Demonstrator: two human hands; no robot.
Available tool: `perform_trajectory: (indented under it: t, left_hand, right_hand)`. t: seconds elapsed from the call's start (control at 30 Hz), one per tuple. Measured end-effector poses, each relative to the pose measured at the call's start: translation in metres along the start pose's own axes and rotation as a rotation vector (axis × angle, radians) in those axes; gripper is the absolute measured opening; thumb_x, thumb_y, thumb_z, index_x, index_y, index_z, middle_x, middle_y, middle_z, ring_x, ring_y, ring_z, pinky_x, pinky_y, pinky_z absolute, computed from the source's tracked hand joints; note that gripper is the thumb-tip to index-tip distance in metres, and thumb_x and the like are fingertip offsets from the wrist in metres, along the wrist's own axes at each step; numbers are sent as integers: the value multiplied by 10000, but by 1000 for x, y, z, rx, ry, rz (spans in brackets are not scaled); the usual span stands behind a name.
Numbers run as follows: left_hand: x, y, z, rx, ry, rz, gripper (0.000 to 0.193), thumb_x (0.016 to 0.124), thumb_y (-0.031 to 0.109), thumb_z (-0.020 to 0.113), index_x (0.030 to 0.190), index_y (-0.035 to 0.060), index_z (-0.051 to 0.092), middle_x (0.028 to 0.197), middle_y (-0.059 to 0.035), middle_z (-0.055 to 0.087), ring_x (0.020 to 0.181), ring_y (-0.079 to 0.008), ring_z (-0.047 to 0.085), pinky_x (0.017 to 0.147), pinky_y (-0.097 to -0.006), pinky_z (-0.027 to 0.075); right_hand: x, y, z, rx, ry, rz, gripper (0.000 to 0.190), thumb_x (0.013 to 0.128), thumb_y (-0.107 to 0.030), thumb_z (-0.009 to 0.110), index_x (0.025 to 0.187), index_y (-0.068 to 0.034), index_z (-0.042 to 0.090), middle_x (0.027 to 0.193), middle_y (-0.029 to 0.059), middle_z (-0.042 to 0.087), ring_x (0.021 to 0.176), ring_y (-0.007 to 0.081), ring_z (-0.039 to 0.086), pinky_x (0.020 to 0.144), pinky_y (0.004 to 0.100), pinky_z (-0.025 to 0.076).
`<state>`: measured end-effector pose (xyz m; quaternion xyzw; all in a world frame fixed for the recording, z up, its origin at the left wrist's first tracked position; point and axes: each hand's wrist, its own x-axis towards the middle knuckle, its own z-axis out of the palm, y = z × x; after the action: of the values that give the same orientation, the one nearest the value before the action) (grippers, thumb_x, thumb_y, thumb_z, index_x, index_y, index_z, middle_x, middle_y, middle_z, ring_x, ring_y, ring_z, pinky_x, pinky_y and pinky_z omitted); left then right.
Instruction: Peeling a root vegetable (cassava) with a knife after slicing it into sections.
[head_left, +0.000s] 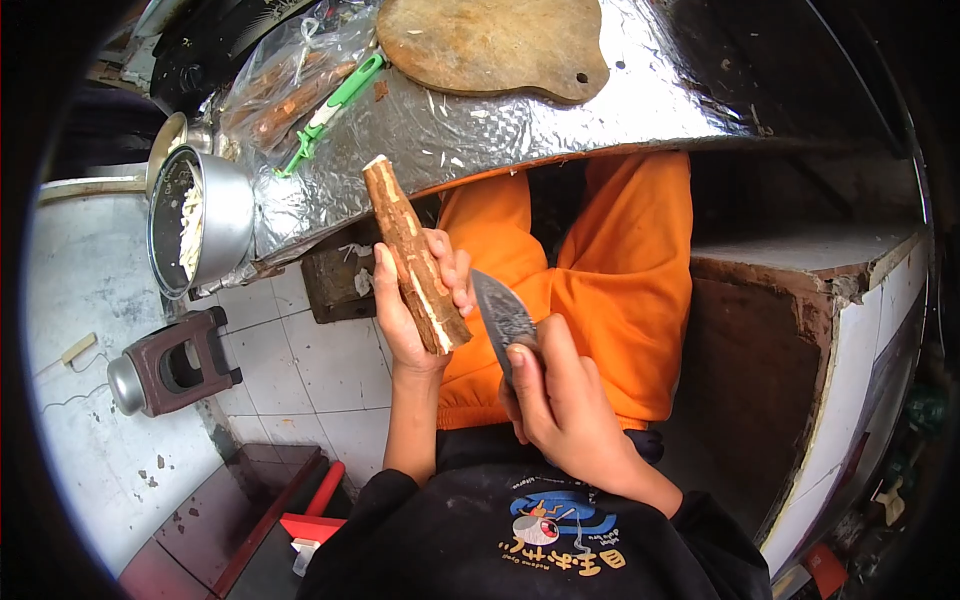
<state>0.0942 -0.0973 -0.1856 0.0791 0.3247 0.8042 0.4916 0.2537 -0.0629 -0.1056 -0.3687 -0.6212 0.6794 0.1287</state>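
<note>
A cassava root (409, 244) with brown bark-like skin rests in my left hand (405, 307), tilted so its narrow cut end points up and away. Pale flesh shows at that end and in a long strip near the lower end, with smaller scraped patches between. My right hand (562, 397) grips a knife (504, 311) with a dark, broad blade, its tip pointing up. The blade is to the right of the root and apart from it. The knife's handle is hidden by my fingers. Both hands are above my orange trousers (622, 300).
Ahead, a foil-covered counter (480, 135) holds a wooden cutting board (495, 45), a green-handled peeler (337, 105) and a plastic bag (300, 82) of brown roots. A metal pot (217, 225) with pale strips stands at its left end. A brown stool (180, 360) is at lower left.
</note>
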Motion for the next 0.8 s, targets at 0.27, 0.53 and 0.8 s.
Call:
perform_trajectory:
  t: [0.27, 0.53, 0.8]
  left_hand:
    - [-6, -4, 5, -61, -88, -50, 533, 1029, 563, 366, 957, 44, 465, 773, -41, 437, 599, -135, 435, 505, -280, 386]
    - [-8, -7, 5, -16, -82, -49, 560, 1019, 591, 361, 971, 45, 477, 785, -41, 452, 628, -139, 456, 535, -295, 400]
    - [-10, -7, 0, 57, -113, -34, 615, 987, 643, 396, 996, 38, 508, 754, -41, 474, 670, -126, 461, 588, -305, 418]
  right_hand:
    - [4, 7, 11, -236, -18, -149, 163, 987, -55, 555, 969, -5, 401, 620, 212, 561, 538, 402, 588, 478, 445, 410]
    - [5, 5, 13, -244, 3, -157, 170, 979, -50, 564, 974, -9, 399, 624, 234, 559, 554, 430, 584, 481, 468, 404]
    - [3, 1, 11, -217, -21, -129, 169, 981, -42, 557, 971, -3, 393, 623, 241, 554, 549, 428, 583, 478, 468, 397]
